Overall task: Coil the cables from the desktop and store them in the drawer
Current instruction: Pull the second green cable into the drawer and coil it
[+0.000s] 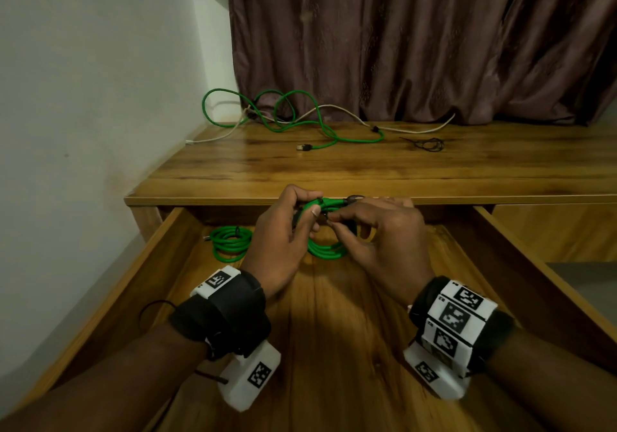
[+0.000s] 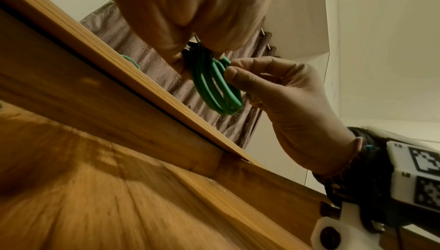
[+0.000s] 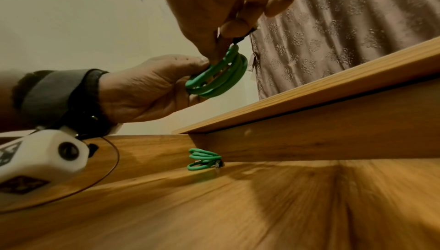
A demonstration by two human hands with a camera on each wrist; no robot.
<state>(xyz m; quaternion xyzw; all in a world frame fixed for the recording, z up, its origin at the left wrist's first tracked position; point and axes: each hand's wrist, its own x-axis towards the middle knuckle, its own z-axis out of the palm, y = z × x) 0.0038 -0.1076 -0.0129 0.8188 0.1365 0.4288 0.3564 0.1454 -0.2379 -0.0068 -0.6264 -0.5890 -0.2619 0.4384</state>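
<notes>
Here, both hands' fingers pinch green coil (image 1: 325, 249) over drawer (image 1: 521, 248); tie hidden btwn fingertips.

The wooden tabletop (image 1: 367, 164) carries a loose green cable (image 1: 293, 121) at 12 o'clock, a white cable (image 1: 337, 108) crossing it, and a small black tie (image 1: 429, 144) toward 1 o'clock. The open drawer (image 1: 521, 248) below holds a coiled green cable (image 1: 230, 243) at its 11 o'clock corner.

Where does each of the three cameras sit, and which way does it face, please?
Head: looks down over both hands, left hand and right hand, at the open drawer.
Left wrist: low in the drawer, looks up at the right hand's fingers.
Right wrist: low, looks up at the left hand.
All share the held green coil.
</notes>
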